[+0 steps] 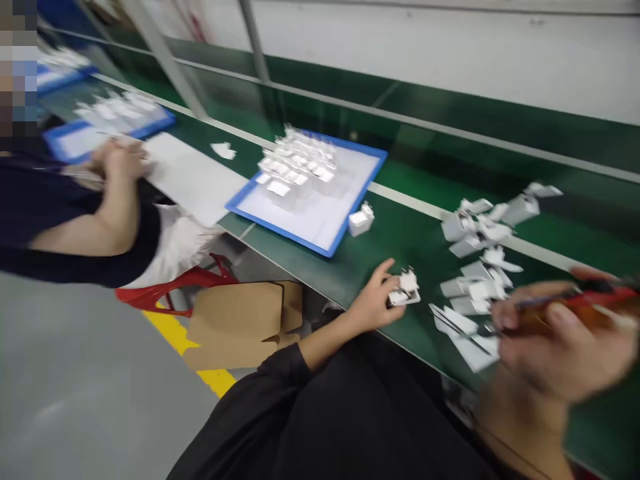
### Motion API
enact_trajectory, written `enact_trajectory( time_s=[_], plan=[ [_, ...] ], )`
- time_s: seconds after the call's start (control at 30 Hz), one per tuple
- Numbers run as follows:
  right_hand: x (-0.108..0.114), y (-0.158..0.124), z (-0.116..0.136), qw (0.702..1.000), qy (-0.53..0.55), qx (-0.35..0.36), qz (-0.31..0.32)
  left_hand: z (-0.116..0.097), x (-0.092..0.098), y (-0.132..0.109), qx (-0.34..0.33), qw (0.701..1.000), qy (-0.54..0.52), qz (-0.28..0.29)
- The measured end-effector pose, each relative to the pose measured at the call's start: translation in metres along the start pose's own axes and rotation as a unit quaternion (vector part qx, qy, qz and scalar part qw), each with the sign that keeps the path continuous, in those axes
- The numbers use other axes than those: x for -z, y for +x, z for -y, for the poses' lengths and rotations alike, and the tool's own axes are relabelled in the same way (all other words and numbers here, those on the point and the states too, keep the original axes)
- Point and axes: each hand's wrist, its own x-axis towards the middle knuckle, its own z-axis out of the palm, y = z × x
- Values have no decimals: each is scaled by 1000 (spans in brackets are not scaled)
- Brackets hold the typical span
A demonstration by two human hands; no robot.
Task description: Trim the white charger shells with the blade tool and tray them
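My left hand (373, 300) is closed around a small white plug housing (406, 288), which stands at the table's front edge with its open side up and two metal prongs showing. My right hand (560, 340), smeared by motion, is wrapped around a tool with an orange and red handle (590, 310); its exact kind is unclear. Between the hands, dark tweezers (463, 330) lie on white pieces (473, 343). Several white plug housings (475, 287) with loose parts lie in a group behind them. A single white plug (361, 220) stands beyond my left hand.
A blue-rimmed tray (357, 200) holds rows of white plugs (297, 163). To the left, a co-worker's hands (117, 157) are at a white sheet (195, 180) near another blue tray (167, 121). A red stool (170, 293) and cardboard box (237, 317) stand below the table edge.
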Motion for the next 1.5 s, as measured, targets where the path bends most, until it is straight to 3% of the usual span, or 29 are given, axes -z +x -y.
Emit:
enact_trajectory(
  time_s=[0.07,0.2,0.33,0.53,0.77,1.07,1.5],
  plan=[
    [-11,-3,-1,996,15,23,88,5,-4,0,28,1000,-3,0],
    [-31,-7,-7,988,5,66,139,5,-6,1,51,999,10,-1],
    [-50,-10,-7,980,-21,107,165,-5,7,-1,54,998,22,6],
    [-64,-13,-6,976,-63,140,157,-13,27,0,35,999,19,-20],
    [-64,-12,-14,970,-125,124,169,-22,41,3,59,997,50,21],
    [-56,-10,-20,967,-136,117,180,-38,45,7,56,997,53,20],
    [-61,-10,-19,969,-105,125,186,-36,44,6,53,996,62,32]
  ],
)
